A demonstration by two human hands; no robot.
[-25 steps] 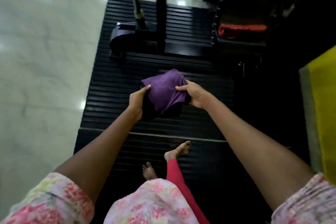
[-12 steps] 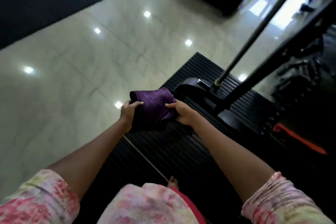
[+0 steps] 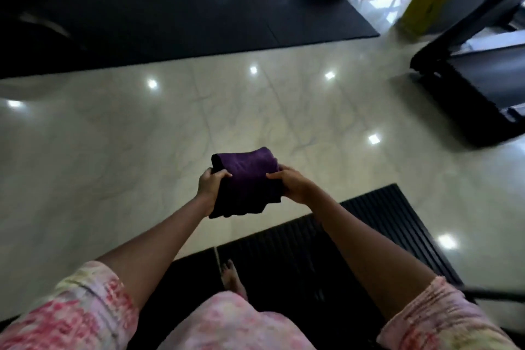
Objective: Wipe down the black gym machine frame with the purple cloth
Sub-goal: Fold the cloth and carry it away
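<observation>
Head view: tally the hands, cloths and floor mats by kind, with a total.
Hands: 2, left hand and right hand, both gripping the cloth
Purple cloth: 1
Black floor mats: 2, flat mat and ribbed mat
Total: 5

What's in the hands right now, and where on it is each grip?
The folded purple cloth, held in the air by both hands: the left hand grips its left edge, the right hand its right edge, thumbs on top.

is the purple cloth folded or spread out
Folded: the purple cloth is a thick compact bundle, gripped by the left hand and right hand.
</observation>
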